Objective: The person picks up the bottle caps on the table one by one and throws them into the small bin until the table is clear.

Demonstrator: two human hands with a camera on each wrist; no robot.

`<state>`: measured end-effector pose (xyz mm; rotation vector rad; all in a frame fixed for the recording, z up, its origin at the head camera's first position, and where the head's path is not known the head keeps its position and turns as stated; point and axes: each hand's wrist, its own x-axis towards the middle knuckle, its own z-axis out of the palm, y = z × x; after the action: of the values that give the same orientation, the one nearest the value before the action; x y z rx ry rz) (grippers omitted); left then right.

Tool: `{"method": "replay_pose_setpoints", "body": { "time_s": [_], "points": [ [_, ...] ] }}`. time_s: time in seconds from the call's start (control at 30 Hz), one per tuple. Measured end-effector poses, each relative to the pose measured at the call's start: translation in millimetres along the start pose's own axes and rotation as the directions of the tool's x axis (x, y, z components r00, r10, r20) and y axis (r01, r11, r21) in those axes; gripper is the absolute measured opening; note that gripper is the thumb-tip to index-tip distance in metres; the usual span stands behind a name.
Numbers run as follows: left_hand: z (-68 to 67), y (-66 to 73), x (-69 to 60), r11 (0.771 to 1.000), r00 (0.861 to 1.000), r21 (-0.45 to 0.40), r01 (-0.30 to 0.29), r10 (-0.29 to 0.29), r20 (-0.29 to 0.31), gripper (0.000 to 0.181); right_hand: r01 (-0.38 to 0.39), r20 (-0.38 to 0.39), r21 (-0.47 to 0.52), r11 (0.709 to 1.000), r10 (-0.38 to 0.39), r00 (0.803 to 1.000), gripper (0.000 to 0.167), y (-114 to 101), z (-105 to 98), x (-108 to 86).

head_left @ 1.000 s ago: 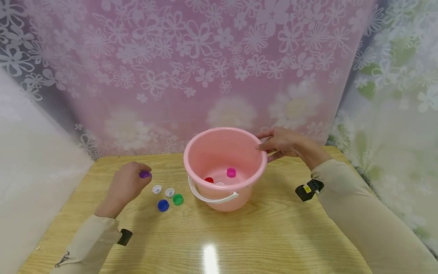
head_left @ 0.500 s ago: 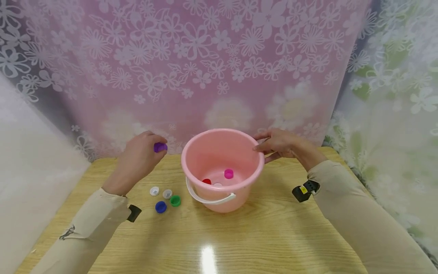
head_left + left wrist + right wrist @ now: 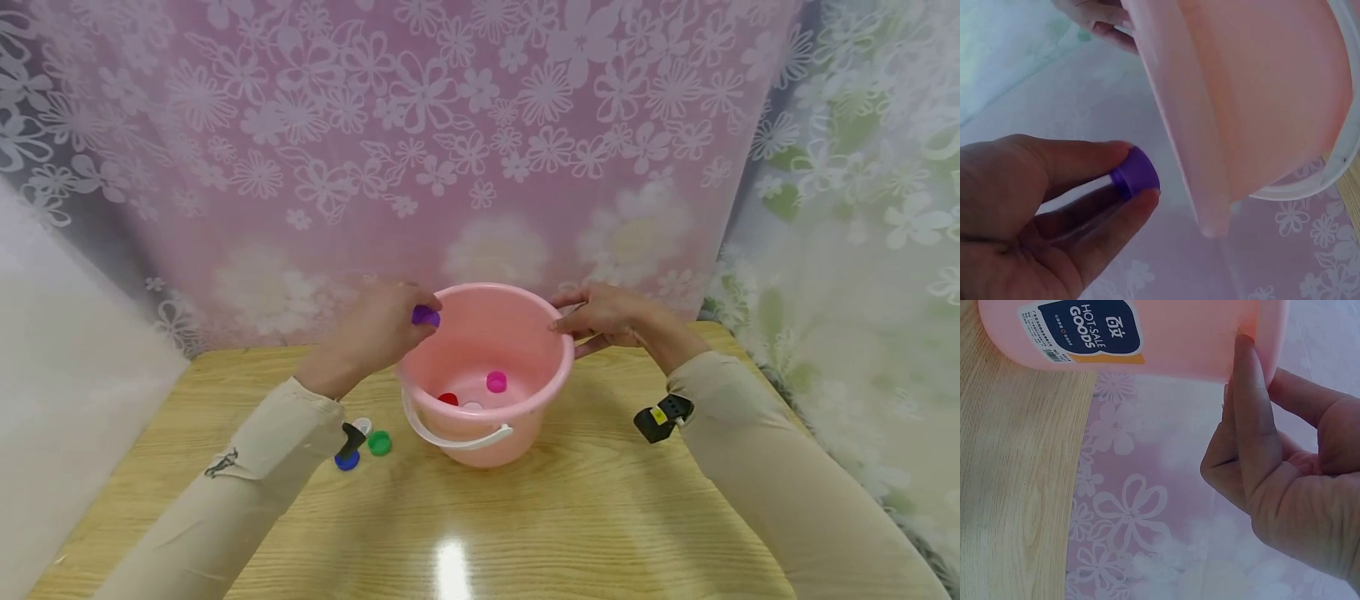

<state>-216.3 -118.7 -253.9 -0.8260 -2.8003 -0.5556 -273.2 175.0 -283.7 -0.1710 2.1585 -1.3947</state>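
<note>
Between thumb and fingertips my left hand [image 3: 378, 329] pinches a purple bottle cap [image 3: 1138, 173], at the left rim of a pink bucket [image 3: 551, 392]. In the left wrist view a gap shows between cap and rim. My right hand [image 3: 611, 317] grips the bucket's rim at the right, thumb on the inner side and fingers outside, as the right wrist view shows. Inside the bucket lie a magenta cap [image 3: 497, 382], a red cap [image 3: 447, 399] and a white cap [image 3: 472, 406], the last two partly hidden by the front rim.
On the wooden table [image 3: 600, 517], left of the bucket, lie a green cap [image 3: 380, 442], a blue cap [image 3: 347, 461] and a white cap [image 3: 363, 426], partly behind my left wrist camera. The bucket's white handle [image 3: 457, 442] hangs down in front. A flowered curtain [image 3: 337, 167] stands behind.
My left hand has lifted the purple cap from beside the loose caps and carried it right to the bucket's rim. The right hand keeps its grip on the rim.
</note>
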Motion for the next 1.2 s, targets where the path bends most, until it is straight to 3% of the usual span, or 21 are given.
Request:
{"method": "replay_pose_setpoints", "body": {
  "time_s": [0.2, 0.3, 0.6, 0.93, 1.2],
  "points": [
    [14.8, 0.2, 10.4, 0.989, 0.985, 0.003, -0.145, 0.144, 0.092, 0.019, 0.0, -0.004, 0.0, 1.0, 0.0, 1.0, 0.053, 0.4, 0.1, 0.3],
    [20.8, -1.2, 13.7, 0.983, 0.977, 0.011, -0.183, 0.181, 0.113, 0.015, -0.002, -0.006, 0.009, 1.0, 0.002, 1.0, 0.054, 0.3, 0.1, 0.4],
    [31.3, -2.0, 20.0, 0.984, 0.965, 0.044, -0.171, 0.158, 0.211, 0.01, 0.005, 0.009, 0.015, 1.0, -0.005, 1.0, 0.055, 1.3, 1.2, 0.0],
    [37.8, -1.4, 25.6, 0.974, 0.952, 0.07, -0.215, 0.193, 0.236, 0.011, 0.0, 0.01, 0.016, 1.0, 0.0, 1.0, 0.057, 1.9, -0.1, -1.5],
    [38.5, -6.7, 23.3, 0.986, 0.958, 0.102, -0.128, 0.097, 0.269, 0.021, 0.006, 0.007, 0.01, 1.0, -0.006, 1.0, 0.057, 2.3, 0.5, -1.5]
  ]
}}
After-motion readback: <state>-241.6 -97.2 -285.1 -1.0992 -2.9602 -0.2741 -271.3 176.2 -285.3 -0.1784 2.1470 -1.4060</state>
